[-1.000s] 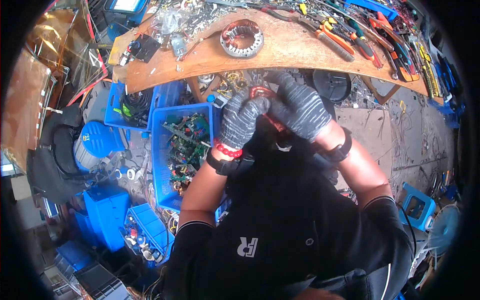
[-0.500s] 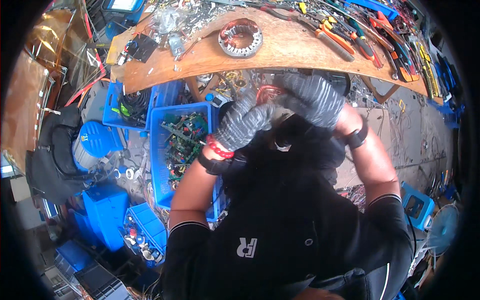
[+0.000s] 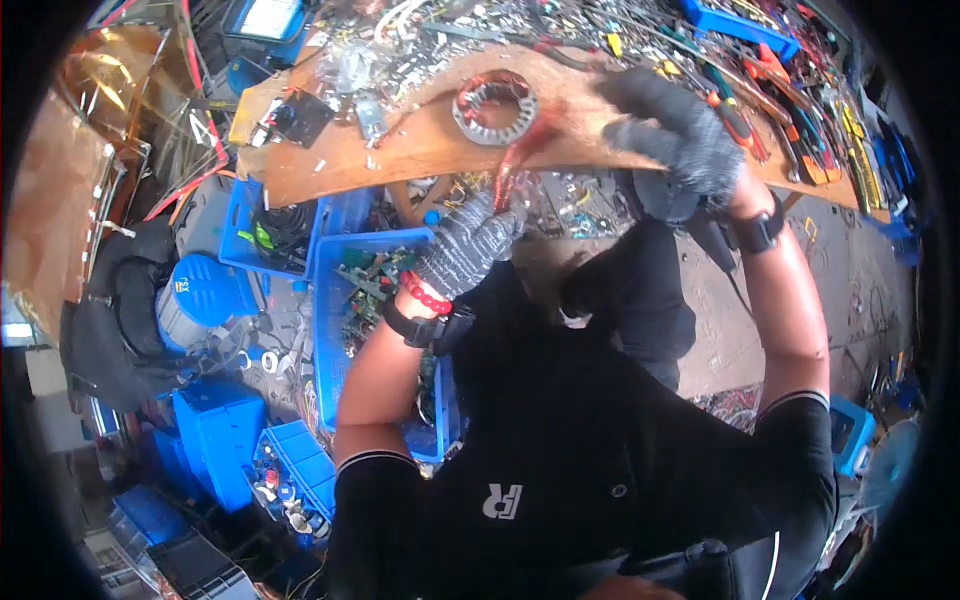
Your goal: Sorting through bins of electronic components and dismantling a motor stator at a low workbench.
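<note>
My left hand (image 3: pixel 468 245), in a grey striped knit glove, is closed around a bundle of reddish copper wire (image 3: pixel 507 180) just below the workbench's near edge. The wire's upper end is blurred and rises in front of the bench top. My right hand (image 3: pixel 680 135), gloved alike, is over the right part of the bench near several pliers and cutters. It is blurred, but its fingers are stretched out apart from the thumb, and no object shows between them. A ring-shaped metal stator (image 3: pixel 496 108) with copper windings lies on the bench between my hands.
Pliers and screwdrivers (image 3: pixel 740 118) crowd the right of the wooden workbench (image 3: pixel 330 170); small scraps cover its back. At left below it stand a blue crate (image 3: pixel 326 330) of green circuit boards and another blue crate (image 3: pixel 236 225) with black cables. Loose wires litter the floor.
My right hand has let go of the red wire and moved up and right over the bench. My left hand keeps the wire, now stretched upward. The view has shifted slightly.
</note>
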`<action>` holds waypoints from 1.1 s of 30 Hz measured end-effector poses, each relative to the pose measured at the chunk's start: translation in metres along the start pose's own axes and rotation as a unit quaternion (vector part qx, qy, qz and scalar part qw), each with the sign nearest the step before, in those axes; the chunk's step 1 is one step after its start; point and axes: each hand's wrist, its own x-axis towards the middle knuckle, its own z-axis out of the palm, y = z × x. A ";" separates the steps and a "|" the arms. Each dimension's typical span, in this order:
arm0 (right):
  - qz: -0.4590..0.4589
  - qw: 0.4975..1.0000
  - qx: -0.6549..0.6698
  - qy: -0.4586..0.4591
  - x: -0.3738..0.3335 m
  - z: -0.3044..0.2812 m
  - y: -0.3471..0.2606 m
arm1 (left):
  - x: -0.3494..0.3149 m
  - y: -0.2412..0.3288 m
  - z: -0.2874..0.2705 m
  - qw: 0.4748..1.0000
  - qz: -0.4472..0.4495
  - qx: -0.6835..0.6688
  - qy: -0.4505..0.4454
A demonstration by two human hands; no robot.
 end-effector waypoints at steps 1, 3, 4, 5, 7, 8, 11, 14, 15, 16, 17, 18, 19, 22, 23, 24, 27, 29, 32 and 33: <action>-0.019 0.997 -0.072 0.034 0.002 -0.009 0.004 | -0.001 -0.001 -0.008 0.972 -0.109 -0.204 0.039; -0.060 0.991 -0.078 0.086 0.000 -0.020 0.012 | -0.002 0.007 -0.030 0.980 -0.064 -0.165 0.086; -0.042 0.993 -0.030 0.107 -0.002 -0.020 0.017 | -0.002 0.014 -0.042 0.984 -0.046 -0.132 0.111; 0.025 0.992 -0.018 0.123 -0.010 -0.020 0.020 | 0.004 0.023 -0.055 0.990 0.006 0.041 0.138; 0.118 0.983 0.027 0.140 -0.027 -0.012 0.028 | 0.019 0.047 -0.090 0.907 0.049 0.372 0.193; 0.151 0.977 0.045 0.145 -0.034 -0.005 0.033 | 0.031 0.060 -0.109 0.830 0.073 0.518 0.196; 0.166 0.969 0.106 0.149 -0.055 0.016 0.044 | 0.069 0.080 -0.148 0.714 -0.042 0.660 0.229; 0.198 0.965 0.101 0.136 -0.067 0.027 0.045 | 0.103 0.078 -0.166 0.680 -0.102 0.708 0.159; 0.214 0.960 0.116 0.135 -0.069 0.030 0.043 | 0.110 0.074 -0.165 0.678 -0.124 0.712 0.134; 0.239 0.952 0.130 0.143 -0.070 0.031 0.040 | 0.114 0.073 -0.165 0.665 -0.130 0.729 0.094; 0.250 0.947 0.135 0.148 -0.071 0.030 0.038 | 0.116 0.071 -0.163 0.653 -0.129 0.744 0.056; 0.247 0.948 0.135 0.150 -0.072 0.029 0.036 | 0.116 0.070 -0.161 0.636 -0.146 0.758 0.006; 0.235 0.952 0.115 0.157 -0.073 0.027 0.035 | 0.119 0.072 -0.161 0.646 -0.178 0.742 -0.004; 0.192 0.962 0.035 0.193 -0.075 0.020 0.038 | 0.120 0.080 -0.161 0.672 -0.192 0.715 0.013; 0.184 0.959 0.049 0.208 -0.074 0.020 0.041 | 0.120 0.083 -0.162 0.671 -0.200 0.713 0.031; 0.179 0.959 0.060 0.213 -0.074 0.020 0.044 | 0.119 0.083 -0.161 0.668 -0.201 0.716 0.031; 0.162 0.961 0.049 0.221 -0.064 0.024 0.055 | 0.121 0.076 -0.159 0.667 -0.151 0.729 0.029; 0.139 0.964 0.030 0.227 -0.055 0.031 0.059 | 0.123 0.064 -0.154 0.631 -0.165 0.758 -0.001; 0.136 0.969 0.026 0.205 -0.037 0.040 0.063 | 0.129 0.051 -0.150 0.599 -0.197 0.776 0.009; 0.057 0.976 -0.070 0.198 -0.031 0.043 0.065 | 0.130 0.048 -0.149 0.592 -0.214 0.777 0.014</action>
